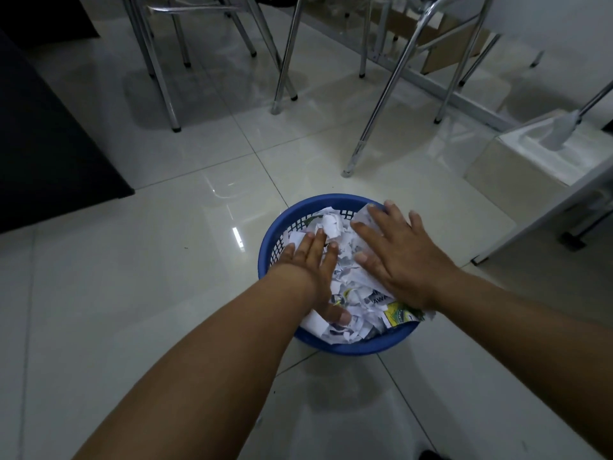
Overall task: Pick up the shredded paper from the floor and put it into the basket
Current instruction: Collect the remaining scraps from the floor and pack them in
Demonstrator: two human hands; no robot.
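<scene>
A round blue plastic basket [300, 216] with a lattice wall stands on the tiled floor, piled to the rim with white shredded paper [348, 278]. Some scraps carry green and yellow print near the front edge. My left hand [313, 263] lies flat on the left side of the pile, fingers straight and together. My right hand [396, 252] presses flat on the right side with fingers spread, its fingertips reaching the basket's far rim. Both palms face down on the paper and cover part of the heap.
Glossy white floor tiles [132, 277] surround the basket. Chrome chair and table legs [374, 111] stand behind it. A white box [517, 161] sits at the right, and a dark cabinet [49, 144] fills the left edge.
</scene>
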